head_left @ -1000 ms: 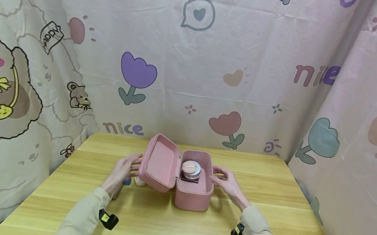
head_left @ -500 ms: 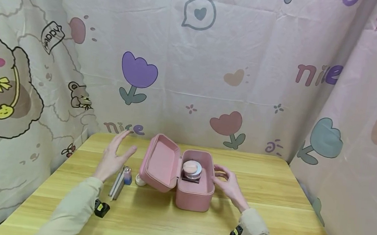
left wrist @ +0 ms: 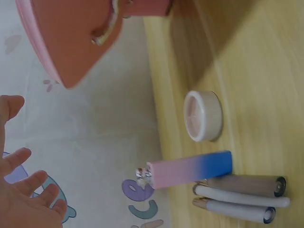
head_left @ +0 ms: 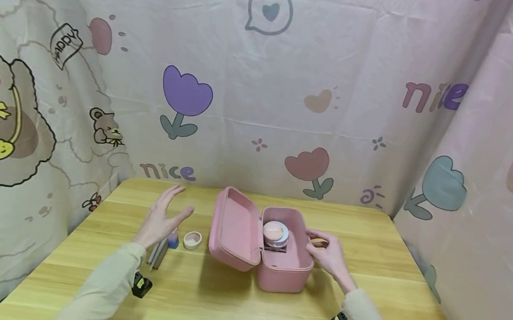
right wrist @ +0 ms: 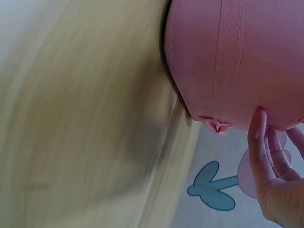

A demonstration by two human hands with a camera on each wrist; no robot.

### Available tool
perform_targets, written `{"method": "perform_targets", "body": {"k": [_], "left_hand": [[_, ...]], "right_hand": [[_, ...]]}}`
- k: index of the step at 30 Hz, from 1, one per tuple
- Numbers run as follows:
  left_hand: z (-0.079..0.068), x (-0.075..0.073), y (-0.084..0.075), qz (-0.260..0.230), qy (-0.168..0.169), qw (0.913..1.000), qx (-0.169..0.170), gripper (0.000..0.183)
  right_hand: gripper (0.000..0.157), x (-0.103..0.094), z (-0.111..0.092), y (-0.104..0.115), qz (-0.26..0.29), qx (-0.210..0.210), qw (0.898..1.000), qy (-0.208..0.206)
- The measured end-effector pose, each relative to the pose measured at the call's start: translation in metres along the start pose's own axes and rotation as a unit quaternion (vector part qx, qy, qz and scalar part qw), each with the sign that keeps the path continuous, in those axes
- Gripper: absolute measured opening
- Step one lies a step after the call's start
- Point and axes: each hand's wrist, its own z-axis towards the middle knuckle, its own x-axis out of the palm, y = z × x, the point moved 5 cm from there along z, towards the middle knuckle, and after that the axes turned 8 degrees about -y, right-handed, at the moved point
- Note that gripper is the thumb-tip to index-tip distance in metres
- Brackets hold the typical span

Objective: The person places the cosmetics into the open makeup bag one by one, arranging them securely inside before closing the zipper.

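Observation:
A pink cosmetic case stands on the table, its lid swung out to the left. Inside it are a round powder container with a pale puff and a flat dark piece beneath. My right hand grips the case's right rim; in the right wrist view some fingertips are hidden behind the case. My left hand is raised with spread fingers, touching nothing. Near it lie a small round pot with pinkish contents, a pink-to-blue tube and several slim grey and white sticks.
The wooden table extends to the front and both sides. A printed cloth hangs behind it and along the sides. The lid overhangs the table left of the case.
The case has slid to the right together with my right hand, uncovering the round pot. My left hand has let go of the lid and moved left, its fingers spreading.

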Motion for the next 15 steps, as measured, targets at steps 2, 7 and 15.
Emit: {"method": "perform_targets", "body": {"k": [2,7,15], "left_hand": [[0.002,0.001,0.004,0.009,0.007,0.9999,-0.001,0.073],[0.005,0.005,0.012,0.043,0.026,0.9987,0.012,0.074],[0.005,0.013,0.023,0.105,0.048,0.9921,0.048,0.072]], "right_hand": [[0.041,-0.005,-0.001,0.000,-0.006,0.004,1.000,-0.001],[0.042,-0.013,-0.003,-0.002,-0.009,0.020,1.000,-0.001],[0.041,-0.024,-0.004,-0.004,-0.028,0.020,0.999,-0.008]]}}
